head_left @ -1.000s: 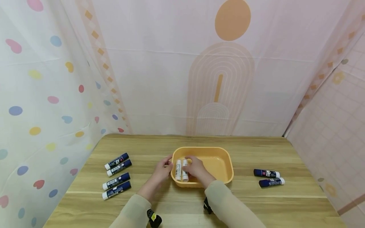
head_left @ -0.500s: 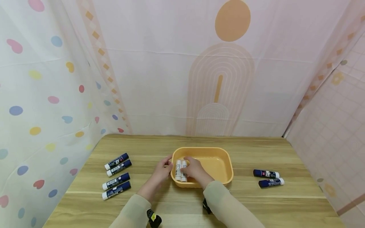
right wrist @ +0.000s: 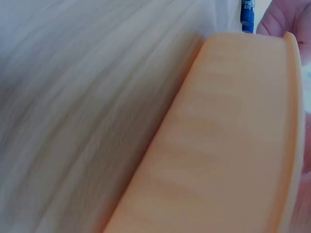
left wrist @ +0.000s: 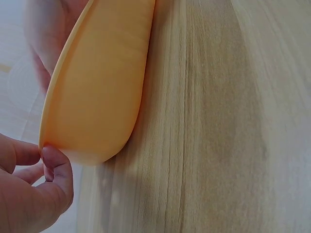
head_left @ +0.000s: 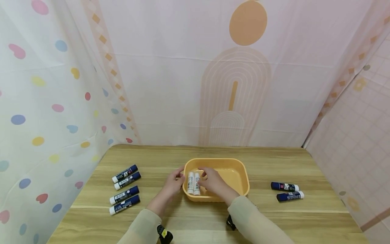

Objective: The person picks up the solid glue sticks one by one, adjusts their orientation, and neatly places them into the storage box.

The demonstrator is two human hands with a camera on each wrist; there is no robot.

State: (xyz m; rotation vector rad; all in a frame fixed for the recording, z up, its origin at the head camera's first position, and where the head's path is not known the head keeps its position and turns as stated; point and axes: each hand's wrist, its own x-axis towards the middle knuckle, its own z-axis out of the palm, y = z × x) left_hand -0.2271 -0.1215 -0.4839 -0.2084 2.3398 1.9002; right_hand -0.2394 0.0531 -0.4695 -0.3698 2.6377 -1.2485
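A yellow-orange plastic tray (head_left: 226, 174) stands on the table. Inside, along its left end, two white glue sticks (head_left: 190, 183) lie side by side with printed labels facing up. My left hand (head_left: 174, 181) pinches the tray's left rim between thumb and finger, as the left wrist view also shows at the rim corner (left wrist: 43, 141). Reaching over the front rim, my right hand (head_left: 213, 181) is inside the tray just right of the white sticks, fingers loosely bent and apart. In the right wrist view the tray wall (right wrist: 218, 126) hides most of that hand.
Several dark blue glue sticks with white ends (head_left: 125, 195) lie in two pairs on the left of the wooden table (head_left: 164, 217). Another two dark blue glue sticks (head_left: 290, 196) lie at the right. A patterned curtain (head_left: 170, 84) hangs behind the table.
The right white glue stick has shifted left against the other one. My right hand moved left with it, then came back right, off the stick. My left hand stays at the rim.
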